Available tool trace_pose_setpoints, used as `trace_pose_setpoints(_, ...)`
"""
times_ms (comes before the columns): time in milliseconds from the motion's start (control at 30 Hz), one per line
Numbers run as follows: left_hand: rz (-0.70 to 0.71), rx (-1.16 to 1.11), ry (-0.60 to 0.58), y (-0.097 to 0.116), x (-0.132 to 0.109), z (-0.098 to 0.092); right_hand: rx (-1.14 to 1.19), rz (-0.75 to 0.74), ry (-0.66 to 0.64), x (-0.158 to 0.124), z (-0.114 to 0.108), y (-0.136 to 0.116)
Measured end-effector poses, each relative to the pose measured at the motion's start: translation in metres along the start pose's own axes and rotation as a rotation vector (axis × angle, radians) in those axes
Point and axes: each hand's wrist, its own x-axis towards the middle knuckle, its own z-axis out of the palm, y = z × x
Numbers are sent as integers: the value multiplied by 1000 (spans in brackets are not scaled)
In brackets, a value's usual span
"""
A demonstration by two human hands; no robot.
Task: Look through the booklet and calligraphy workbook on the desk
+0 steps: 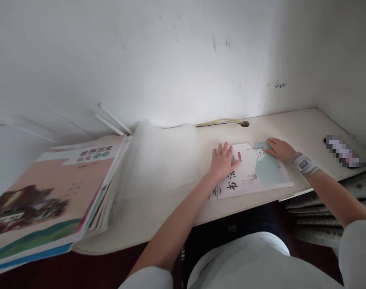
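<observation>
A calligraphy book (250, 176) with a white and pale green cover lies flat on the white desk, turned sideways. My left hand (221, 162) rests on the cover near its left end, fingers spread. At the opposite end, my right hand (280, 150) lies over the far right corner, its fingers stretched out and the thumb apart. What looks like a clear plastic sheet (163, 156) extends leftward from the book across the desk. Whether the plastic runs under or over the book's left edge is hard to make out. A grey band (304, 163) circles my right wrist.
A tall stack of books (95, 160), a world history atlas on top, stands at the left. Thin white strips (113, 120) lean behind it. Yellow and dark cables (220, 120) run along the wall to a desk hole. A phone (343, 152), partly blurred, lies far right.
</observation>
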Motion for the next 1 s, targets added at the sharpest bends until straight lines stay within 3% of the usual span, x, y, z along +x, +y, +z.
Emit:
trace_pose_setpoints(100,317,-8,-103,18,-34,-6,-49,36,-30,6,-13,-4)
trace_pose_setpoints(167,448,19,-99,27,-56,-7,-68,56,-54,10,-18,-6)
trace_pose_setpoints(267,537,122,3,39,-76,-3,-73,86,-86,11,-21,-6)
trace_pose_setpoints(400,704,288,163,50,-81,2,-62,162,-130,-2,-20,0)
trace_pose_setpoints(600,800,277,284,61,-64,9,84,270,-220,-47,-25,25)
trace_pose_setpoints(800,903,197,252,66,-20,9,581,447,-364,-93,-42,48)
trace_pose_setpoints(867,856,192,225,69,-3,5,759,519,-320,-107,-40,54)
trace_pose_setpoints(1000,620,195,194,77,17,2,1011,766,-28,-132,-23,64)
